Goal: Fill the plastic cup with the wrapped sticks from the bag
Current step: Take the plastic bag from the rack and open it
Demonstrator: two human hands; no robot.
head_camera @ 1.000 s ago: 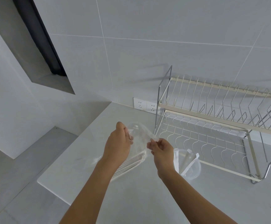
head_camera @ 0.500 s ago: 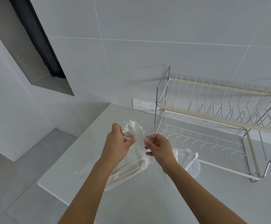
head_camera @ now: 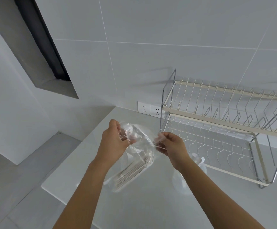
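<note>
A clear plastic bag (head_camera: 141, 146) hangs above the white counter, held up by both hands. My left hand (head_camera: 113, 142) pinches the left side of its mouth, and my right hand (head_camera: 171, 146) pinches the right side, so the mouth is spread. A bundle of white wrapped sticks (head_camera: 132, 171) lies slanted in the bag's lower part. The clear plastic cup (head_camera: 199, 164) stands on the counter behind my right wrist, mostly hidden, with a few wrapped sticks poking out of it.
A two-tier wire dish rack (head_camera: 217, 129) stands to the right against the tiled wall. A double wall socket (head_camera: 148, 109) sits behind the bag. The counter's left edge (head_camera: 51, 189) drops to a grey floor.
Both hands have lifted the bag slightly and shifted their grip on its mouth, which is now pulled wider. The cup has become more hidden behind my right wrist.
</note>
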